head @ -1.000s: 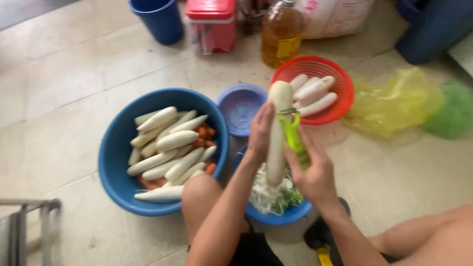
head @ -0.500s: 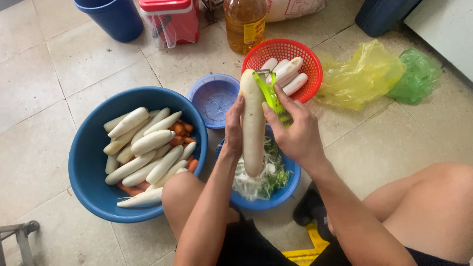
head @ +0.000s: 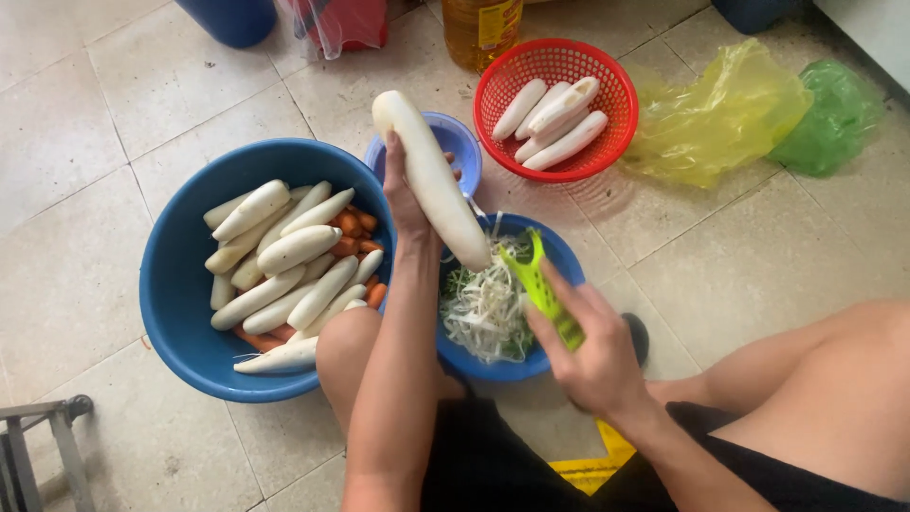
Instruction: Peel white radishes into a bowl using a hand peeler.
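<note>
My left hand [head: 406, 204] grips a long white radish [head: 431, 178], held tilted with its lower end over a blue bowl [head: 559, 261] full of peelings. My right hand [head: 592, 351] holds a green peeler [head: 542, 289] just below the radish's lower end, apart from it. To the left stands a large blue basin [head: 175, 284] with several white radishes [head: 284, 251] and some carrots. A red basket [head: 493, 95] at the back holds several peeled radishes [head: 555, 118].
A small purple bowl [head: 460, 142] sits behind the radish. Yellow [head: 716, 118] and green [head: 834, 118] plastic bags lie on the tiled floor at right. An oil bottle [head: 479, 28], a red container and a blue bucket stand along the top edge. A metal frame [head: 38, 446] is bottom left.
The peeler has slid down off the radish toward the peelings bowl. The radish is now tilted with its top leaning left.
</note>
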